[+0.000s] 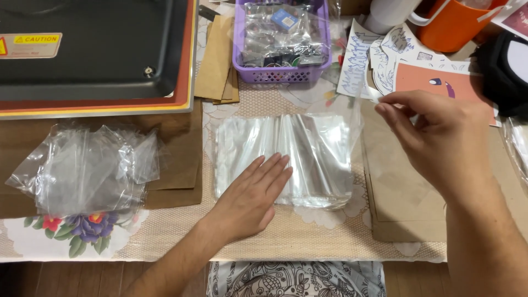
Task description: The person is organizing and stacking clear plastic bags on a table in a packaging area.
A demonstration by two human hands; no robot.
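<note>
The orange mug (459, 25) and black machine (93, 49) are cut off by the top edge, and the purple basket's (282, 71) bagged contents are too jumbled to tell.

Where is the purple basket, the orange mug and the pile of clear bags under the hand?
purple basket (281, 74): head view, on its front wall.
orange mug (451, 27): head view, on its side.
pile of clear bags (319, 159): head view, on its shiny middle.

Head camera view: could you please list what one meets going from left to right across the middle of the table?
Loose pile of clear bags → left hand pressing flat on the stack of clear bags → right hand pinching the top bag's corner → brown paper under that hand.
</note>
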